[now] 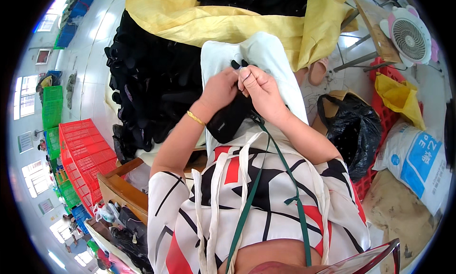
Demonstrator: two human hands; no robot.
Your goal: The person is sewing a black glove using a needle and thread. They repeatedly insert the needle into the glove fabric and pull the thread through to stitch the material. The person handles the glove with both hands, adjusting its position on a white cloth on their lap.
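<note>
Above the white cloth on my lap, my left hand and my right hand meet with their fingers pinched together. Between them is a black fabric piece, which hangs down below the left hand. Two small black tips stick out past the fingertips. Some thin dark strand crosses the right fingers; what it is I cannot make out. A green cord runs down from my neck to just below the hands, its lower end partly hidden.
A large heap of black fabric pieces lies at my left. Yellow sheeting spreads ahead. To the right are a black plastic bag, a white sack and a fan. Red crates and a wooden drawer stand left.
</note>
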